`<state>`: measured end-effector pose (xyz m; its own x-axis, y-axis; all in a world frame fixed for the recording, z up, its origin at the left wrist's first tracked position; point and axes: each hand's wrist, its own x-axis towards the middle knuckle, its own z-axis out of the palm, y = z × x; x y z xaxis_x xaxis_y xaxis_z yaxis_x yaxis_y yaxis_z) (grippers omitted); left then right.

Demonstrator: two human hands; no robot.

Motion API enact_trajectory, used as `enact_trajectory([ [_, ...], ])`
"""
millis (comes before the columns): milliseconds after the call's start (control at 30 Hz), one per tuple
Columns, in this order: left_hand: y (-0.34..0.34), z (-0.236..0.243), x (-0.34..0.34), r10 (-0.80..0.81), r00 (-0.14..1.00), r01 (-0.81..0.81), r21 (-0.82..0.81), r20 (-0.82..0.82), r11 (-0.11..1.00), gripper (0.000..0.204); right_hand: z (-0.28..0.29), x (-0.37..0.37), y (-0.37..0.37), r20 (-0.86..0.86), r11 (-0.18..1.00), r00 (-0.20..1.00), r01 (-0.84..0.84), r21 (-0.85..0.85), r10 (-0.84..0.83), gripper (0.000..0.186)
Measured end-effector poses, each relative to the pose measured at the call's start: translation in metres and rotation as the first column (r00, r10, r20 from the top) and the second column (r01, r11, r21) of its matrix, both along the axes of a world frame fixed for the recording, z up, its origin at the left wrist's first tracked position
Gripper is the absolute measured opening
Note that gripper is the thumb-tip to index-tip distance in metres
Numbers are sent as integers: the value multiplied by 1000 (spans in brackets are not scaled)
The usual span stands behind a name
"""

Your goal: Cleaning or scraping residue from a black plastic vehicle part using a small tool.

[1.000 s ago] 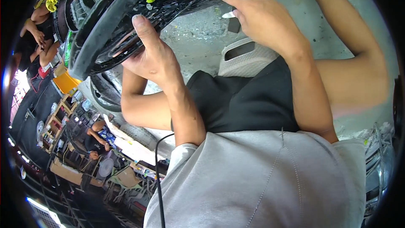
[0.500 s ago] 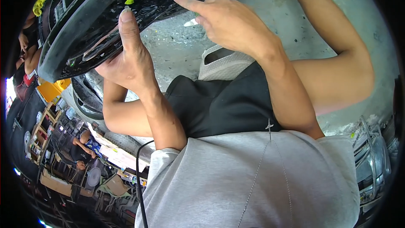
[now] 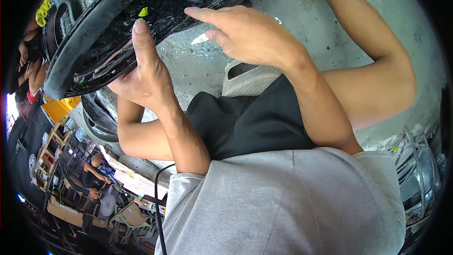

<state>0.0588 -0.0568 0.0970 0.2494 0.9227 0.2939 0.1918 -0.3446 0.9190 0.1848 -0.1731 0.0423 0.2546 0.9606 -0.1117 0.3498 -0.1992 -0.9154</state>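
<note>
A large curved black piece (image 3: 80, 47), with a thick dull rim and a glossy, scuffed inner face, reaches across the upper left. My left hand (image 3: 146, 73) grips its lower edge, thumb up on the near side and fingers hidden beneath. A small yellow-green scrap (image 3: 143, 12) shows on the glossy face, just above that thumb. My right hand (image 3: 255, 35) is at the piece's right side, index finger stretched out to its surface. From below its thumb juts a pale, pointed, blade-like piece (image 3: 200, 39); the rest is hidden in the hand.
Tires (image 3: 66, 0) stand at the upper left, near a yellow object (image 3: 61, 108). Grey footwear (image 3: 250, 78) rests on the stained concrete floor (image 3: 321, 23) between my knees. Other people sit at far left and lower left. A metal frame (image 3: 420, 174) stands at right.
My right hand and the pale pointed piece have shifted down and left along the black piece. The whole scene sits slightly lower in view; my left hand keeps its grip.
</note>
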Motion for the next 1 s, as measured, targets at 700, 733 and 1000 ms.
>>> enact_trajectory([
  [700, 5, -3, -9, -4, 1000, 3, -35, -27, 999, 42, -4, 6, -3, -13, 996, 997, 78, 50, -78, 33],
  [733, 4, -3, -8, -5, 1000, 4, -49, -17, 999, 43, -5, 3, -2, -10, 993, 996, 84, 81, -83, 32],
  [1000, 5, -7, -12, 43, 999, -45, -39, -27, 998, 44, -9, 17, 2, 17, 973, 974, 227, 46, -228, 19],
])
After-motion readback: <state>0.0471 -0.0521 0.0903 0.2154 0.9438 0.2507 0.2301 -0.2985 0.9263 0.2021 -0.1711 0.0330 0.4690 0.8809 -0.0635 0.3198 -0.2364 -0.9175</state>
